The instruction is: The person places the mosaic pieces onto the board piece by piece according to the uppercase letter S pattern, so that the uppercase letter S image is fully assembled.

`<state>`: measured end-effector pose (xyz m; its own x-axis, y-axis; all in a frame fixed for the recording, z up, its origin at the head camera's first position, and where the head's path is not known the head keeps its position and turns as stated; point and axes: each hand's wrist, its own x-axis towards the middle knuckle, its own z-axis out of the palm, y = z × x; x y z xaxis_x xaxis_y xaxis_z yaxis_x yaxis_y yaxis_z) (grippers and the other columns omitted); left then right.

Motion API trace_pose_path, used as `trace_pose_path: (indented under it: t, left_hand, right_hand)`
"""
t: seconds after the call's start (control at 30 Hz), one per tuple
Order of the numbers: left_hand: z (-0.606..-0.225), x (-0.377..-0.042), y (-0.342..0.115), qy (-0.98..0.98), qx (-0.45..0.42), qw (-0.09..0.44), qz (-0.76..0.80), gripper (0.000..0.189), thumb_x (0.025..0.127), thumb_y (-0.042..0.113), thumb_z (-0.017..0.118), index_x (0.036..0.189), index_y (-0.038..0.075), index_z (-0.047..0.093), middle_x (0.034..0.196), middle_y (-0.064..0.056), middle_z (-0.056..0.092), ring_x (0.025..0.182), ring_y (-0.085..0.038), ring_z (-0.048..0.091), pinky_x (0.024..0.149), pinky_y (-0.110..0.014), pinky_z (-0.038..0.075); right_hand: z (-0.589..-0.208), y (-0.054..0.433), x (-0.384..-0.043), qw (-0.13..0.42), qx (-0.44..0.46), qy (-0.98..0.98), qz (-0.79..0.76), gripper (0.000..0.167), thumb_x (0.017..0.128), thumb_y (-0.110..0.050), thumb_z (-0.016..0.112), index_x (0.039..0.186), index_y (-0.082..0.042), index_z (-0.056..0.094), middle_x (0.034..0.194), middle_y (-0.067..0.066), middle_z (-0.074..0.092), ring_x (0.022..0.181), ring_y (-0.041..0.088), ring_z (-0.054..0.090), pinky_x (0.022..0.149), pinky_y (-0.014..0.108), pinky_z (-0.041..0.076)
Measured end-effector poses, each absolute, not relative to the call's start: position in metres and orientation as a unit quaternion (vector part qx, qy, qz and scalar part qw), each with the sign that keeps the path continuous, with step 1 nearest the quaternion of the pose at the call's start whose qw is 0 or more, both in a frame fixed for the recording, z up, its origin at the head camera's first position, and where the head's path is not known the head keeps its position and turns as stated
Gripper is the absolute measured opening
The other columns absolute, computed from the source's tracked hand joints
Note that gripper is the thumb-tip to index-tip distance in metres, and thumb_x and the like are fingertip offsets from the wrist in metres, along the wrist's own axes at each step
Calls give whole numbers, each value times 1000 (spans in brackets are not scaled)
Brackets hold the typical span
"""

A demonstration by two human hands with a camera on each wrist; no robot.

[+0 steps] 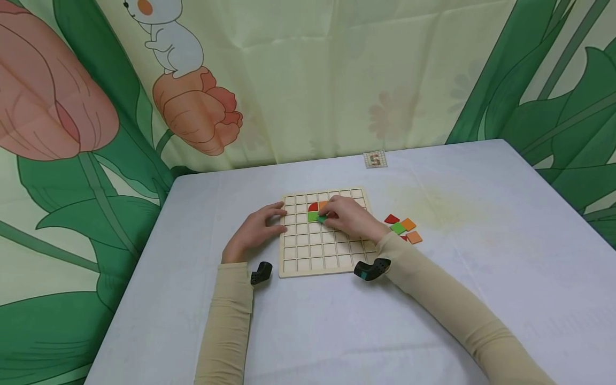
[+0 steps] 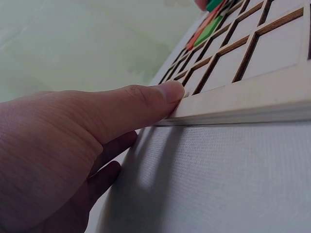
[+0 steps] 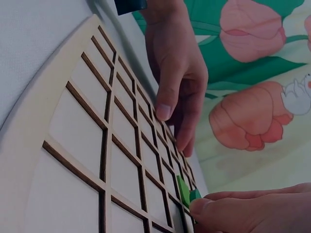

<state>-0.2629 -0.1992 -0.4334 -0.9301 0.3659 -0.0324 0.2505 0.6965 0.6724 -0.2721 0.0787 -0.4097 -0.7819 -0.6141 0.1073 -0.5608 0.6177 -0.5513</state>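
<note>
A wooden grid board [image 1: 295,252] lies on the white table. In its upper middle cells sit a red rounded piece [image 1: 313,206], an orange tile [image 1: 323,204] and a light green tile [image 1: 312,216]. My right hand [image 1: 353,216] reaches over the board and pinches a dark green piece [image 3: 194,194] between thumb and fingertips, right beside the light green tile. Along the board's left edge, my left hand [image 1: 257,229] rests with its thumb [image 2: 170,92] on the rim and its fingers relaxed and spread.
Right of the board lies a loose group of pieces: a red one [image 1: 392,218], a green tile [image 1: 398,228] and orange tiles [image 1: 414,237], partly behind the right wrist. A small printed card [image 1: 375,159] lies at the table's back edge, before a patterned curtain [image 1: 308,80].
</note>
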Motion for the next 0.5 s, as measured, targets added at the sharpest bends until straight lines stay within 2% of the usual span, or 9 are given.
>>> trace_pose_path:
  t: [0.5]
  left_hand:
    - [-434, -264, -199, 918, 165, 83, 349, 46, 91, 23, 71, 133, 7, 59, 155, -3, 38, 145, -24, 28, 118, -42, 24]
  right_hand:
    - [-409, 72, -269, 50, -331, 902, -273, 24, 93, -9, 67, 115, -3, 71, 109, 10, 64, 94, 21, 60, 82, 35, 51]
